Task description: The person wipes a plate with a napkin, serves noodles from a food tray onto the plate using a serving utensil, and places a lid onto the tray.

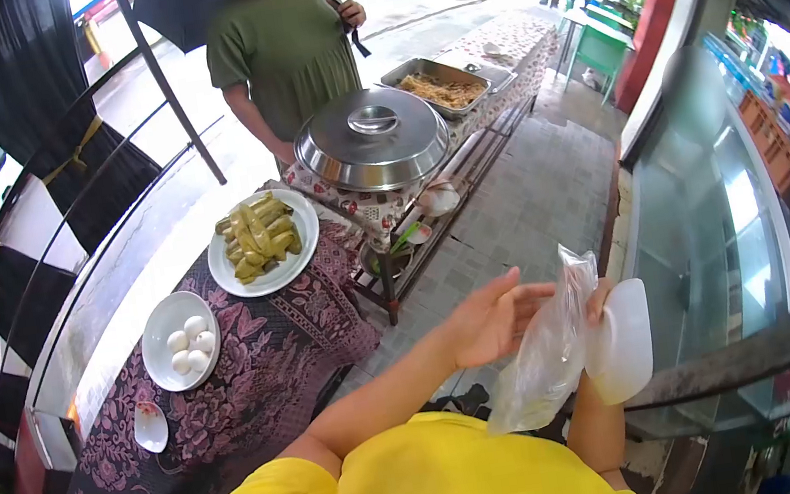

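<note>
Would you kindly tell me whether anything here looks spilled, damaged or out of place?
Nothing stands out, and no spill shows. The white oval pieces sit inside the round white bowl, the greenish wrapped bundles are heaped on the round white plate, and the right hand holds the clear plastic bag.

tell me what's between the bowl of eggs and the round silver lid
In the head view, a white plate of green wrapped parcels lies between them.

Lower right: one clear plastic bag point(550, 355), one translucent white plastic container point(628, 346)
Left: one round white plate point(310, 229), one deep white bowl point(156, 331), at least five white eggs point(199, 359).
</note>
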A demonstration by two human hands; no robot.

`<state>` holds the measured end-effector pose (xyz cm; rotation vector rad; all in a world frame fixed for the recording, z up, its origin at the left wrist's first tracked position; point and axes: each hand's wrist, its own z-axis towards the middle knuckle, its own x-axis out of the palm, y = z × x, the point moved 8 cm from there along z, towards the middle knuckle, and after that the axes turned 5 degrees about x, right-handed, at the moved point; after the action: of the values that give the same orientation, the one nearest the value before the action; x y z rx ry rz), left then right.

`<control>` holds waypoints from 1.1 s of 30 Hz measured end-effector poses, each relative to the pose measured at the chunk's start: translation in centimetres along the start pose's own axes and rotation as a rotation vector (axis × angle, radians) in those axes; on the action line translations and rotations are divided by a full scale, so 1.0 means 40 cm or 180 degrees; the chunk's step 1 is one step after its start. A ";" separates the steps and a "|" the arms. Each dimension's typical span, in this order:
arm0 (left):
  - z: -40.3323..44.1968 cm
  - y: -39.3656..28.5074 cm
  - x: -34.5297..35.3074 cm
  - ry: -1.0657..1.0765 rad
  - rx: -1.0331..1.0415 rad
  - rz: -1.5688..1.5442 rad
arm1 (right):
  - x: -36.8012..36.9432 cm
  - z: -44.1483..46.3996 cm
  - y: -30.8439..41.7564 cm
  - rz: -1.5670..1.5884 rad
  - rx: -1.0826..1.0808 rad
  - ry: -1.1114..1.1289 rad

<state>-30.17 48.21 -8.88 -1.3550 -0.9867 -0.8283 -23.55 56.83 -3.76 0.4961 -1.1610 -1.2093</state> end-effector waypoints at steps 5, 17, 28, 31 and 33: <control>0.186 -0.176 -0.038 0.0422 0.0849 -0.0057 | -0.264 0.130 -0.068 0.0039 0.0416 -0.0781; 0.819 -0.486 -0.252 0.0121 0.0350 -0.0135 | -0.838 0.598 -0.117 -0.0456 0.0906 -0.1190; 0.960 -0.937 -0.366 -0.2179 0.3271 0.2780 | -1.059 1.005 -0.088 -0.0121 0.0855 -0.1033; 1.003 -0.936 -0.317 -0.2812 0.4044 0.4992 | -0.912 1.126 -0.159 -0.0413 0.1553 0.0079; 1.066 -0.918 -0.295 -0.2473 0.3754 0.5181 | -0.918 1.169 -0.258 -0.1698 0.2023 0.0326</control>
<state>-72.22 87.38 -7.12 -0.8707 -0.3922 1.3916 -66.64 98.65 -9.65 1.3999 -1.3641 -1.2177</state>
